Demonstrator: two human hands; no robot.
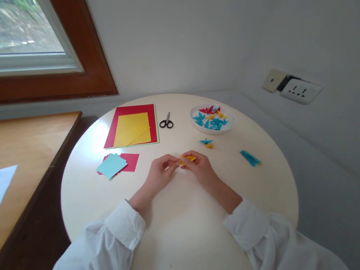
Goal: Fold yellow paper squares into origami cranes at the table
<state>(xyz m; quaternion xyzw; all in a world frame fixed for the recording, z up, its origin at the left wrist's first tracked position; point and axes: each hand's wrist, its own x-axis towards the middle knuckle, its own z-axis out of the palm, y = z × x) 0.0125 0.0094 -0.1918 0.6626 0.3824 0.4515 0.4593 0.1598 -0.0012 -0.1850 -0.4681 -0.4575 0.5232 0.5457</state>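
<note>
Yellow folded paper point(189, 158) risks a skewed crease

In the head view, our left hand point(162, 172) pinches one end of the yellow folded paper and our right hand point(201, 168) grips the other, above the white desk point(184, 245). Fingers cover much of it, so we cannot tell how its folds line up; an uneven pull could, we judge, tear it or skew a crease.

Just beyond our right hand sit small blue and yellow folded pieces point(206, 143), near enough that a careless reach might crush them. Farther beyond, a white dish point(232, 120) of paper birds point(217, 123) could spill if bumped. To our left hand's left, loose paper squares point(112, 165) might slide apart if our left sleeve point(126, 224) brushed them.
</note>
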